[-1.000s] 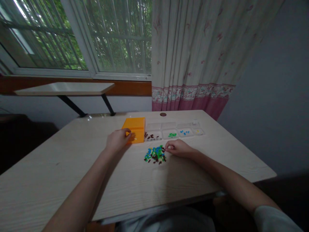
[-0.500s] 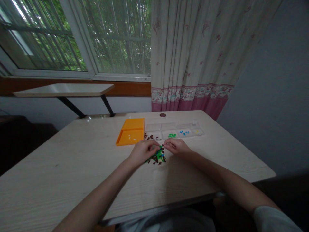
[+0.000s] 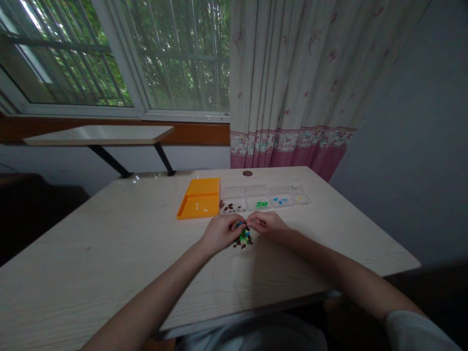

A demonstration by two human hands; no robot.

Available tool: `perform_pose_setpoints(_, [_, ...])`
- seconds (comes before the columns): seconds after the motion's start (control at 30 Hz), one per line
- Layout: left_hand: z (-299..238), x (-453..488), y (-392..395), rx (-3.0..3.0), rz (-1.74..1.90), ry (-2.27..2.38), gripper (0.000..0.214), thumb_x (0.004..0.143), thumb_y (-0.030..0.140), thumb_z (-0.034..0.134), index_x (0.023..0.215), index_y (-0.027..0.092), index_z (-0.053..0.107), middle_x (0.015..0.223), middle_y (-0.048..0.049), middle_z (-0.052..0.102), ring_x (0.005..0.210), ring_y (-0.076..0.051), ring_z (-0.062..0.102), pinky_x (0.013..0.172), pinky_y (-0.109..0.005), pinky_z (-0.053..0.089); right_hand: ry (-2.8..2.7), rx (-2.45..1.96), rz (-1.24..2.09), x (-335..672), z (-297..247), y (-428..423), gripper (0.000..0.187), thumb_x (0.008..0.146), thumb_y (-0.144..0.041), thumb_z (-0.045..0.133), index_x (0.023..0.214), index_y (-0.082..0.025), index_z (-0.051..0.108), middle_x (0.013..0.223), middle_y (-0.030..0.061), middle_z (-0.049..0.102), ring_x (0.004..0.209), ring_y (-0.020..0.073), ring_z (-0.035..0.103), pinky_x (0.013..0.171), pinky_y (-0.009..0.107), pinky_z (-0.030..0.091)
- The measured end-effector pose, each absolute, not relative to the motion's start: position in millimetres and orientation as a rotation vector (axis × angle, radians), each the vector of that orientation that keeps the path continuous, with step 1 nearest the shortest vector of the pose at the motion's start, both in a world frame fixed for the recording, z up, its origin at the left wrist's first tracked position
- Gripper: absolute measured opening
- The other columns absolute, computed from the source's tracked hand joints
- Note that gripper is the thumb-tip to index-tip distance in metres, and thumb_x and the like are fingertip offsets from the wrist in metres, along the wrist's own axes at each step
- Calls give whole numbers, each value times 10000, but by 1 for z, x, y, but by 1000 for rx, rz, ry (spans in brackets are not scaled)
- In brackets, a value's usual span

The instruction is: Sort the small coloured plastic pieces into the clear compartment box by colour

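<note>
Grip cannot be told as left hand (image 3: 223, 232) and right hand (image 3: 269, 223) nearly meet at the near mixed pile (image 3: 244, 239), some pieces (image 3: 262, 204) already colour-separated in the far clear tray (image 3: 256, 190) and orange box (image 3: 203, 186).

Small pieces (image 3: 244, 239) lie heaped on the table (image 3: 292, 273); green, brown, blue mixed.

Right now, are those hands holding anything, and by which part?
Can't tell: the left hand and right hand are close together at the coloured pieces, any grip too small to see.

Dim, daylight from window (image 3: 120, 54), perhaps slightly blurred
</note>
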State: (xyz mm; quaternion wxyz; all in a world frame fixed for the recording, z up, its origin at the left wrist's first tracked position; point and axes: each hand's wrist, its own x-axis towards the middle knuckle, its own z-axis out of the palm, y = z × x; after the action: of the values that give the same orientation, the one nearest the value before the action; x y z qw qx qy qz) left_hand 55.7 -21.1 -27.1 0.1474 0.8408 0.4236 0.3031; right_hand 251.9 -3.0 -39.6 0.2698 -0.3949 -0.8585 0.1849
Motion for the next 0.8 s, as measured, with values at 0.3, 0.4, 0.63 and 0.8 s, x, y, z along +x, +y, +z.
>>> perform_pose_setpoints(0.3, [-25,43,-14,2304,1235,1363,207,775,291,501,864,161,635,494,45,467,454,-70,429,468,-161,330,-2419,-1157,472,254,-36,-2,186,786,-333,511,829,-206,640,521,-43,520,465,67,409,495,177,279])
perform_pose_setpoints(0.4, [-25,43,-14,2263,1373,1393,207,772,306,516,846,156,638,506,40,472,455,-67,432,468,-160,340,-2489,-1174,462,254,-35,-3,197,780,-356,521,817,-216,653,543,-35,543,486,70,432,512,181,281])
perform_pose_setpoints(0.63, [-23,46,-18,2243,1474,1399,196,771,300,524,838,158,641,536,28,508,463,-65,443,474,-161,354,-2580,-1171,476,252,-33,-4,196,773,-358,530,830,-215,652,568,-27,566,501,74,462,512,178,275])
perform_pose_setpoints(0.8, [-22,46,-18,2246,1484,1410,209,771,308,516,834,156,644,517,30,500,457,-66,436,472,-161,355,-2602,-1161,467,253,-36,-2,184,770,-347,531,840,-222,647,577,-28,569,505,75,461,516,180,273])
